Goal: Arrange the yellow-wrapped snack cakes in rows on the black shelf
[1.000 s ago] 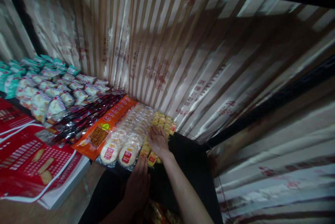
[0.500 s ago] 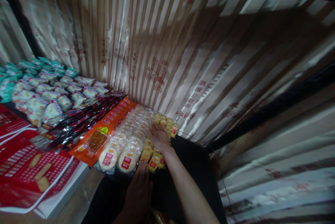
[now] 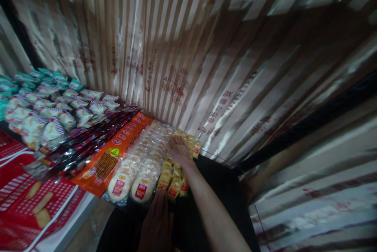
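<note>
Several small yellow snack packets [image 3: 176, 186] lie in rows on a black surface [image 3: 219, 189]. Flat across the middle of these rows rests my right hand [image 3: 179, 150], fingers stretched out, hiding some packets. At the front end of the same rows is my left hand [image 3: 159, 216], its fingers straight and the tips against or close to the nearest packet. Just left of the yellow packets are two rows of round white rice crackers [image 3: 143, 185] in clear wrap. Beside those lies an orange snack bag [image 3: 101, 165] with brown sticks pictured on it.
Dark red and black packets [image 3: 88, 138] overlap further left, then white striped packets [image 3: 53, 132] and green packets [image 3: 26, 77]. A red printed package [image 3: 32, 205] sits at the lower left. Pleated printed sheeting [image 3: 176, 48] hangs behind, with a dark bar [image 3: 294, 126] on the right.
The view has shifted slightly, so the snacks on the left appear further left and lower. My right hand stays on the yellow packets; my left hand stays at their front end.
</note>
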A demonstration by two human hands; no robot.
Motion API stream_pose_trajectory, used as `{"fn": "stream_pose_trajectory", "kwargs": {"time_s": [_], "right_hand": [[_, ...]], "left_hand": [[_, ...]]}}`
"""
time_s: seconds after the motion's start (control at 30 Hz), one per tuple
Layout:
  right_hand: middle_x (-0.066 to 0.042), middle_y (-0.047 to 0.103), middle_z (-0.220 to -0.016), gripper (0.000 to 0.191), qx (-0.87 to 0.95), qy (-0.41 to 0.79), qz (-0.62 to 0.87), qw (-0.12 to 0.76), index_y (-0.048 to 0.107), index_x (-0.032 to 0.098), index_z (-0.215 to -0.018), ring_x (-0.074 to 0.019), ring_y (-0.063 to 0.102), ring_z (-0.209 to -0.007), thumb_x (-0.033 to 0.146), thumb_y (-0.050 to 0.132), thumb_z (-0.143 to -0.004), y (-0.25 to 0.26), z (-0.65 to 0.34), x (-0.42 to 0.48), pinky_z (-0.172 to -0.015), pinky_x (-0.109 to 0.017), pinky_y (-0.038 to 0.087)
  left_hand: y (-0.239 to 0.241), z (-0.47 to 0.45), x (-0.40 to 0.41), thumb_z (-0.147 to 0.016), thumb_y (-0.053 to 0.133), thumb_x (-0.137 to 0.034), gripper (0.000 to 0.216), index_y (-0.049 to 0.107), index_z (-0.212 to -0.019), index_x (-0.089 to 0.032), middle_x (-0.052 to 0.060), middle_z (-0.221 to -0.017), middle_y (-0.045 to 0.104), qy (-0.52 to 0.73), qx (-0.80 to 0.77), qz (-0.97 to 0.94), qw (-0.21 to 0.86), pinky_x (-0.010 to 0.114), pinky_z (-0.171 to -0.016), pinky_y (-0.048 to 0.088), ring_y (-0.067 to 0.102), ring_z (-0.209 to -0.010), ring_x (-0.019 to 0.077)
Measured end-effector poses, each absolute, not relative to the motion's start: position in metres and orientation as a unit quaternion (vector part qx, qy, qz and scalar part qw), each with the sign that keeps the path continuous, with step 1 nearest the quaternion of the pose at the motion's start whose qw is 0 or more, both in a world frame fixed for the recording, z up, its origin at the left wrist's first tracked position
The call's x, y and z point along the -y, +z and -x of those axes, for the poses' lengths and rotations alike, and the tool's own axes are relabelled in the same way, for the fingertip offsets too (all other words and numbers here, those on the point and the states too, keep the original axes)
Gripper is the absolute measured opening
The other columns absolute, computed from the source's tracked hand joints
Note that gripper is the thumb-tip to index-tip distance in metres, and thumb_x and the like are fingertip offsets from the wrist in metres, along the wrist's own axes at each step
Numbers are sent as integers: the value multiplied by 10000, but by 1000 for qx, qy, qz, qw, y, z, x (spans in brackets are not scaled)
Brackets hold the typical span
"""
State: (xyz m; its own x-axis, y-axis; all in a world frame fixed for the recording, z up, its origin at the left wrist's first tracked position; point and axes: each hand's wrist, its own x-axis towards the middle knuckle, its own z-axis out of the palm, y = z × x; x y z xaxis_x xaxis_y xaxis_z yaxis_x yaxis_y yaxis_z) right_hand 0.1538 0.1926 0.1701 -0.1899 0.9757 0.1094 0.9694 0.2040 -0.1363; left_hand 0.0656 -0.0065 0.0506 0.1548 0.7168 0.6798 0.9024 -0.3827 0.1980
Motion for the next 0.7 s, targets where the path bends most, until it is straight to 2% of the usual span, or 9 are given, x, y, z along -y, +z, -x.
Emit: {"fn": "stream_pose_trajectory", "kwargs": {"time_s": [0.1,0.17,0.33,0.43,0.53,0.7], "right_hand": [[-169,497,-1319,538,774,23,628,75,505,77,-1249,-236,396,-1270,426,270,-915,173,-154,-195,-1088,-392,180],[-147,481,-1340,534,775,21,621,116,491,95,-1267,-219,373,-1288,426,258,-919,177,-158,-191,-1097,-394,174],[-98,347,-1440,581,687,11,634,356,403,102,-1334,-188,247,-1354,437,166,-922,172,-186,-153,-1114,-391,181],[-88,376,-1424,614,538,81,686,483,406,137,-1332,-201,294,-1335,494,145,-906,150,-206,-114,-1101,-416,219],[-115,389,-1412,692,447,175,713,512,375,121,-1349,-236,326,-1319,585,232,-856,120,-216,-77,-1094,-423,237],[-107,333,-1444,749,435,254,707,497,327,113,-1377,-230,279,-1343,622,233,-836,89,-205,-51,-1109,-409,213]], "left_hand": [[50,-65,6,-855,348,-99,605,139,-1421,-49,169,-1434,318,-363,538,751,125,348,-884,519,379,-1284,268],[51,-65,6,-857,353,-112,609,133,-1422,-50,165,-1440,307,-362,537,752,125,353,-897,508,361,-1295,270],[55,-64,8,-866,365,-139,606,140,-1422,-52,159,-1409,376,-354,542,753,120,346,-927,482,371,-1290,257],[59,-63,8,-878,361,-159,604,128,-1427,-66,157,-1401,392,-349,548,752,114,354,-939,469,389,-1278,254],[63,-62,9,-883,352,-156,612,93,-1432,-74,155,-1424,354,-339,548,756,116,361,-952,457,389,-1278,253],[66,-60,10,-889,370,-169,595,134,-1425,-61,168,-1422,353,-335,532,766,133,363,-985,430,344,-1304,269]]}}
